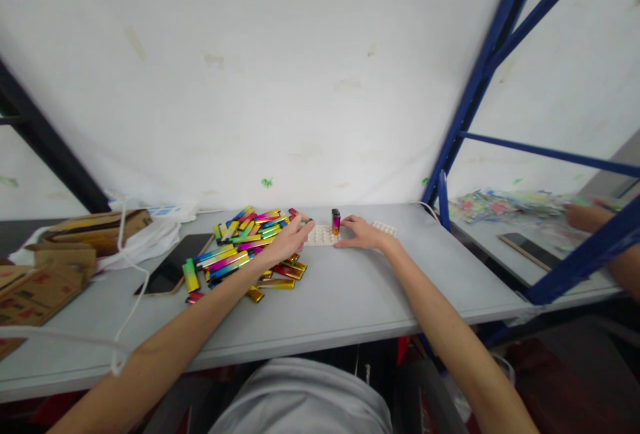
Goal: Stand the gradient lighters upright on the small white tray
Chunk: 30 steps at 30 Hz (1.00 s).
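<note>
Two lighters [335,222], dark-topped with shiny red and gold bodies, stand upright and close together on a white holed tray [320,237]. My right hand [364,233] grips this tray just right of them, thumb at its front edge and fingers behind. Over the right side of a heap of shiny multicoloured lighters [235,257] is my left hand [293,242], its fingers pinched on a lighter [309,221] that is mostly hidden. More white holed surface [385,228] shows beyond my right wrist; whether it belongs to the same tray I cannot tell.
Left of the heap lie a dark phone [175,264], a white cable [131,257] and opened cardboard boxes [50,274]. A blue metal frame [470,114] rises on the right. Past it are another phone [530,251], plastic packets [500,211] and another person's hand [585,216].
</note>
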{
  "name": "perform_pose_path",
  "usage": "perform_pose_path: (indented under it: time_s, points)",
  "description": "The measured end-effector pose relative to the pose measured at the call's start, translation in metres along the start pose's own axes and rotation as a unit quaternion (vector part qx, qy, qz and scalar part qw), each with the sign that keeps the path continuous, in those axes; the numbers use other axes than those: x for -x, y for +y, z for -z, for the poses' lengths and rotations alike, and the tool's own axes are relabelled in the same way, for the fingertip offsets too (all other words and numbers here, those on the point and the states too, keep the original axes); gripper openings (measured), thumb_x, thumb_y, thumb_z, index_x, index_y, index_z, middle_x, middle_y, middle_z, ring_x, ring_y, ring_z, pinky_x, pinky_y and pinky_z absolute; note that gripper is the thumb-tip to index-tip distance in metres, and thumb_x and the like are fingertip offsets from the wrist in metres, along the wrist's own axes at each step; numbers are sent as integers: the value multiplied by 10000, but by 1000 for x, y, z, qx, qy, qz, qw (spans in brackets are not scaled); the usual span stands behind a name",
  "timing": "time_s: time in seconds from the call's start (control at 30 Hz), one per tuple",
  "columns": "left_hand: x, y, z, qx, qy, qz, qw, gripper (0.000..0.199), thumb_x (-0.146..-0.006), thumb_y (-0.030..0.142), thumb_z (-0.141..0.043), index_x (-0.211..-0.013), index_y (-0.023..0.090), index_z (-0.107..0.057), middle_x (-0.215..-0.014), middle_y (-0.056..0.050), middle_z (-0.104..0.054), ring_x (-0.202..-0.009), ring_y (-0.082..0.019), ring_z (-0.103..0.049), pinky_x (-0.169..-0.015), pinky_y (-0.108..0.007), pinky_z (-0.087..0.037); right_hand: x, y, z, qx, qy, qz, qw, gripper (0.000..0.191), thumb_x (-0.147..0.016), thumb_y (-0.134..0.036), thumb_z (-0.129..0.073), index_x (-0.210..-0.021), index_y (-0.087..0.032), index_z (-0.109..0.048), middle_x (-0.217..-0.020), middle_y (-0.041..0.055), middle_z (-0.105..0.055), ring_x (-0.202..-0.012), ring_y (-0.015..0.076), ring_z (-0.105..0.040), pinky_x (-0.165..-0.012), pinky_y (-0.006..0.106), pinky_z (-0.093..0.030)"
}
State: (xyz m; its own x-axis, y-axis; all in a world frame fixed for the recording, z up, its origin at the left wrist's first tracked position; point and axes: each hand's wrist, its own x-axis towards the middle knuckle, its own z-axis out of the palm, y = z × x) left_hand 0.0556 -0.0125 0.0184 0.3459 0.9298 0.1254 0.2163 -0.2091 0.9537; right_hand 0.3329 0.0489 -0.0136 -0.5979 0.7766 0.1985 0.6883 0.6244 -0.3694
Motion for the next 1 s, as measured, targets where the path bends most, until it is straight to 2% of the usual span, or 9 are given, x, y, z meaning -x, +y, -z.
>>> perform_pose_path:
  time_s: [0.07, 0.13, 0.33, 0.4, 0.47, 0.6, 0.7, 0.83, 1.0]
  points:
    - [-2, -1, -4, 24, 1, 15, 1000, 434, -950, 665, -599, -996, 264, -437, -608, 134, -380, -411, -65, -298, -418, -176, -267, -1, 1, -1, -1, 4, -4, 1000, 754, -838, -634, -824, -1423, -186, -666, -1411, 190, -621, -1310, 349, -601, -1168, 491, -449]
    - [-6, -1, -8, 30, 5, 7, 1000, 449, -943, 677, -605, -985, 265, -432, -615, 132, -391, -405, -63, -315, -422, -184, -307, -1, 2, -2, 0, 5, -6, 1000, 759, -835, -629, -828, -1424, -178, -665, -1407, 193, -622, -1305, 347, -606, -1165, 489, -450]
    - [-16, 13, -10, -88, -9, -88, 992, 586, -979, 727, -447, -931, 179, -649, -638, 26, -571, -570, -136, -556, -560, -251, -447, -1, 0, 0, -1, 0, 0, 1000, 753, -843, -617, -826, -1419, -158, -667, -1397, 200, -626, -1310, 344, -599, -1167, 477, -446]
    - [-22, 18, -11, -128, 9, -106, 986, 616, -977, 712, -446, -957, 162, -722, -704, -16, -652, -673, -168, -610, -612, -264, -473, -1, -1, 1, 0, -3, -2, 1000, 754, -845, -615, -825, -1425, -161, -664, -1400, 196, -625, -1316, 345, -595, -1170, 472, -443]
    - [-27, 20, -12, -154, 28, -122, 980, 597, -953, 696, -500, -980, 163, -768, -788, -37, -716, -755, -189, -644, -650, -268, -490, -1, -2, 1, 0, -4, -5, 1000, 745, -846, -610, -826, -1430, -178, -662, -1398, 184, -629, -1313, 344, -595, -1166, 471, -446]
    - [-36, 19, -13, -168, 2, -140, 976, 514, -914, 628, -623, -1005, 153, -797, -820, -45, -776, -747, -202, -687, -703, -287, -542, -1, -3, 1, 2, -2, -5, 1000, 738, -853, -604, -824, -1439, -188, -657, -1383, 175, -637, -1298, 338, -604, -1155, 466, -453]
    - [-37, 16, -12, -171, 17, -166, 971, 445, -894, 540, -705, -1096, 154, -795, -965, -76, -826, -823, -228, -748, -811, -325, -598, -2, -2, 0, 4, -2, -2, 1000, 732, -852, -601, -830, -1431, -185, -662, -1373, 178, -642, -1287, 335, -610, -1143, 462, -460]
    - [-35, 15, -15, -218, 14, -198, 956, 358, -930, 462, -692, -1110, 173, -804, -1069, -83, -836, -918, -249, -776, -924, -364, -606, -2, -2, 0, 7, 2, 3, 1000, 730, -853, -602, -829, -1424, -179, -665, -1362, 178, -651, -1289, 337, -610, -1136, 457, -461]
    - [-40, 15, -19, -265, -16, -208, 942, 335, -949, 418, -667, -1131, 175, -807, -1129, -97, -830, -986, -273, -782, -958, -378, -591, -3, -1, 0, 14, -3, 4, 1000, 723, -861, -591, -825, -1423, -166, -665, -1375, 182, -648, -1302, 340, -601, -1149, 457, -452]
